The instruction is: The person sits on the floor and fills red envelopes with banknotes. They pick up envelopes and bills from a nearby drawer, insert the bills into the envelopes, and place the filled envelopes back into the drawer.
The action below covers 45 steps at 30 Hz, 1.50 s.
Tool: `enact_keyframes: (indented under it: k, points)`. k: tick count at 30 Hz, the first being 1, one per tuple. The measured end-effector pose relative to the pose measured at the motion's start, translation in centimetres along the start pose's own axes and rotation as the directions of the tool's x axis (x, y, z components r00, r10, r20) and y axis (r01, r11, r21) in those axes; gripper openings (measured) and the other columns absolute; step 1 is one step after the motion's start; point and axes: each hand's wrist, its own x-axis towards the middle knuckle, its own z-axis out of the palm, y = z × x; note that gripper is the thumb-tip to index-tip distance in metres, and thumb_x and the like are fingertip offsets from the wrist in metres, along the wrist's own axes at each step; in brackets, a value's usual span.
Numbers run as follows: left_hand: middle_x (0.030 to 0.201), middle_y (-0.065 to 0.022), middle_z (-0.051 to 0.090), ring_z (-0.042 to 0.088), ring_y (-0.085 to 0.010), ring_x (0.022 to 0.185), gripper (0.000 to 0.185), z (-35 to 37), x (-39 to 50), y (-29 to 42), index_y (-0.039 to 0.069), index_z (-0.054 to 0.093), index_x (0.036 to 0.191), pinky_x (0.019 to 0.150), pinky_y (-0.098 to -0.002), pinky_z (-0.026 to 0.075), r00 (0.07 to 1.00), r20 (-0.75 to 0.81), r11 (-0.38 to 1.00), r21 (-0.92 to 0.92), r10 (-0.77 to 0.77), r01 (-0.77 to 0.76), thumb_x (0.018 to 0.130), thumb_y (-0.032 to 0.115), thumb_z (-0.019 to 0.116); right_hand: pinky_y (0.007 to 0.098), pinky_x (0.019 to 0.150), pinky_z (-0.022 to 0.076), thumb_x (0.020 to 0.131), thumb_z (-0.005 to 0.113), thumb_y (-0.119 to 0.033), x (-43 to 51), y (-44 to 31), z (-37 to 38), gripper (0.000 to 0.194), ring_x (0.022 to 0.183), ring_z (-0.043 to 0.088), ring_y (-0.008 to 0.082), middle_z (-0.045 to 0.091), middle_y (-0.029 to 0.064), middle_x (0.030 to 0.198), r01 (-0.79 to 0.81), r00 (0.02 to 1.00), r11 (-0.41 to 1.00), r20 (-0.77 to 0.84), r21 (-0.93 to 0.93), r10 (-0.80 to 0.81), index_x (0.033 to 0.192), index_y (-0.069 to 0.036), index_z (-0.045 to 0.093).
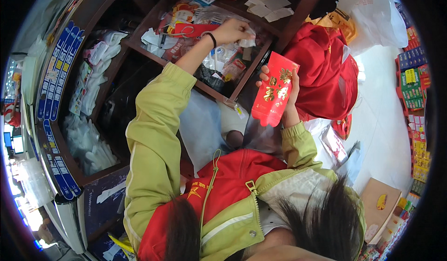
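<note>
My right hand [294, 90] holds a red paper envelope [274, 89] with gold lettering, its scalloped flap end pointing down toward my lap. Over an open drawer [150, 57], my left hand [233, 32] pinches a small crumpled white piece [248, 42], paper or plastic. Inside the drawer lie a red strip-like packet [195, 29], white paper scraps [152, 40], clear plastic wrappings [218, 56] and a dark knitted-looking bundle [210, 79]. The drawer's contents overlap, so many are partly hidden.
Loose white papers [269, 7] lie on the surface beyond the drawer. Clear plastic bags [89, 147] fill a shelf at left. Red shiny fabric [321, 75] bulges beside my right hand. A brown carton [379, 205] and shelves of packaged goods [412, 82] stand at right.
</note>
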Motion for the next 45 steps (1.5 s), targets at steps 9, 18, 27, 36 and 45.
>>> enact_keyframes:
  k: [9,18,27,36,45]
  points:
    - [0.100,-0.0229,0.066,0.063,-0.0402,0.101,0.036,3.5,0.7,-2.4,0.002,0.067,0.108,0.086,-0.0435,0.050,0.962,0.255,0.702,0.667,0.100,-0.250,0.073,0.008,0.063,0.0448,0.093,0.0483,0.095,0.050,-0.053,-0.1,0.1,0.2,0.064,0.096,0.052,0.0240,0.051,0.0155,0.112,0.002,1.000,1.000,-0.012,0.000,-0.002,0.130,0.001,0.044]
    - [0.084,-0.0047,0.065,0.060,-0.0109,0.070,0.029,0.4,0.6,-0.2,0.002,0.068,0.106,0.056,-0.0280,0.048,0.999,0.009,0.997,0.064,-0.040,0.039,0.094,0.028,0.065,0.0458,0.094,0.0483,0.095,0.051,-0.052,-0.1,0.1,-0.1,0.065,0.097,0.052,0.0246,0.051,0.0159,0.114,-0.001,1.000,1.000,0.002,0.026,0.001,0.132,0.001,0.043]
    - [0.108,-0.0244,0.068,0.065,-0.0411,0.100,0.039,1.3,2.5,-4.1,0.005,0.069,0.113,0.092,-0.0488,0.048,0.992,-0.122,0.672,0.736,0.015,0.080,0.089,0.035,0.062,0.0467,0.095,0.0489,0.094,0.051,-0.052,0.3,0.1,-0.3,0.066,0.098,0.053,0.0251,0.051,0.0157,0.115,-0.021,1.000,1.000,0.011,0.012,0.021,0.131,0.002,0.044]
    - [0.107,-0.0246,0.069,0.068,-0.0387,0.101,0.039,1.6,5.4,-0.9,0.002,0.073,0.101,0.087,-0.0479,0.054,0.983,-0.098,0.629,0.758,-0.155,0.175,0.085,0.034,0.060,0.0446,0.094,0.0469,0.094,0.051,-0.052,0.0,0.0,-0.2,0.064,0.098,0.051,0.0234,0.051,0.0149,0.115,-0.005,1.000,0.998,-0.007,-0.057,0.004,0.131,0.001,0.043]
    - [0.063,-0.0068,0.063,0.058,-0.0126,0.056,0.029,4.3,-17.6,5.1,-0.002,0.069,0.083,0.054,-0.0326,0.045,0.839,-0.542,0.999,0.014,0.037,-0.036,0.088,0.027,0.071,0.0435,0.093,0.0465,0.094,0.051,-0.051,-0.6,0.2,0.0,0.065,0.097,0.051,0.0239,0.050,0.0150,0.114,-0.012,0.999,0.999,-0.049,-0.036,0.011,0.130,0.003,0.043]
